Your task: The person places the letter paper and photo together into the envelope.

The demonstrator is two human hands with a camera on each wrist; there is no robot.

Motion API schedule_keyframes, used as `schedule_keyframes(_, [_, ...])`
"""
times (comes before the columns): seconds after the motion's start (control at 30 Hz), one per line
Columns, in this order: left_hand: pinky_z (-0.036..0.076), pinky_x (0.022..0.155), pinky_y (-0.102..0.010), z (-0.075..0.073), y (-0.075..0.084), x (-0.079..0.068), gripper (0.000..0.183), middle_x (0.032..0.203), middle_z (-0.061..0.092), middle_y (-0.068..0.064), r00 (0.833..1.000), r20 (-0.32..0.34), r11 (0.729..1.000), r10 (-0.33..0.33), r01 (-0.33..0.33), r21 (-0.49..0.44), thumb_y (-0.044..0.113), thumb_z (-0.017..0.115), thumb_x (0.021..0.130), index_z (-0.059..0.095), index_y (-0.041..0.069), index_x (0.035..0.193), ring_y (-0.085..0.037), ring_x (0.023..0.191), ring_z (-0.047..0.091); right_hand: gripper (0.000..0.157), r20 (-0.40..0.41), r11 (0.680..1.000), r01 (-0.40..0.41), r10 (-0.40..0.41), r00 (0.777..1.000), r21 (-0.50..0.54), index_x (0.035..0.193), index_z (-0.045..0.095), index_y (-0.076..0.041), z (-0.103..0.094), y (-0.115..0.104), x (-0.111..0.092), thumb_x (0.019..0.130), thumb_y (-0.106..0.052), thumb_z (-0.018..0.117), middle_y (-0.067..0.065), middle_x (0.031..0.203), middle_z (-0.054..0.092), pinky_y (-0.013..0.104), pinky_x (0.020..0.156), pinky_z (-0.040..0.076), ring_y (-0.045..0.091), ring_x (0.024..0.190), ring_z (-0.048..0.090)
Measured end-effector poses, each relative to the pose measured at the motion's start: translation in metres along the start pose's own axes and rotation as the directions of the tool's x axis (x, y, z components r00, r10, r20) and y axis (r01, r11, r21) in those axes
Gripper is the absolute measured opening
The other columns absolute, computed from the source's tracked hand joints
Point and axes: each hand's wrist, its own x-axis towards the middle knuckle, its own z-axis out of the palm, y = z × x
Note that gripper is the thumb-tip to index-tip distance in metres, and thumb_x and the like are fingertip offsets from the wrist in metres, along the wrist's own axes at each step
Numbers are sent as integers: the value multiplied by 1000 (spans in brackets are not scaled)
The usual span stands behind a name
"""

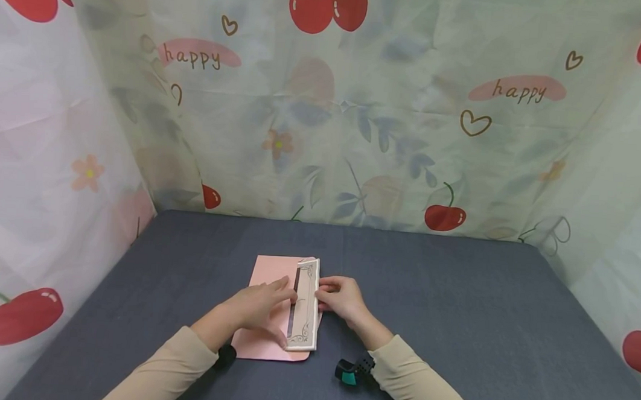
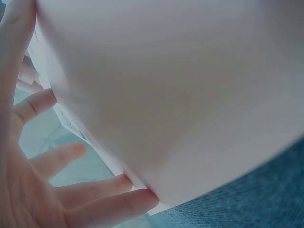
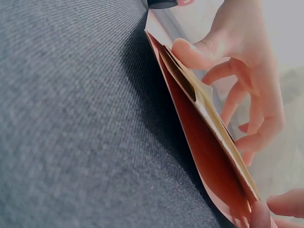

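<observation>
A pink folder-like sheet (image 1: 273, 268) lies on the dark table. Over its right side sits a narrow white-bordered card (image 1: 307, 311) with scrollwork corners and a dark strip along its left side. My left hand (image 1: 260, 308) lies across both, fingers spread, thumb at the card's near end. With thumb and fingertips, my right hand (image 1: 342, 296) pinches the card's right edge. From the right wrist view, the pink piece (image 3: 202, 147) gapes along this edge, with cream layers above it. Pale, blurred material (image 2: 166, 95) fills most of the left wrist view, left fingertips touching its edge.
A black wrist strap with a green part (image 1: 349, 374) is by the right sleeve. Another dark object (image 1: 226, 357) shows beside the left cuff. Dark cloth covers the table (image 1: 456, 304), and a printed curtain (image 1: 400, 138) encloses it at the back and sides.
</observation>
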Motion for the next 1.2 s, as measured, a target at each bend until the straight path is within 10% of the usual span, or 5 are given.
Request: schedule_keyframes(1.2, [41,97,-54,-1,1,0,83,152,29,-15,1000,4,1000,-11,11,8,67,75,55,50,26,123,-43,127,44,34,3,999,25,-25,1000,-29,115,59,7,0,-4,-5,83,-5,64,22,102,67,27,60,56,11,66,66])
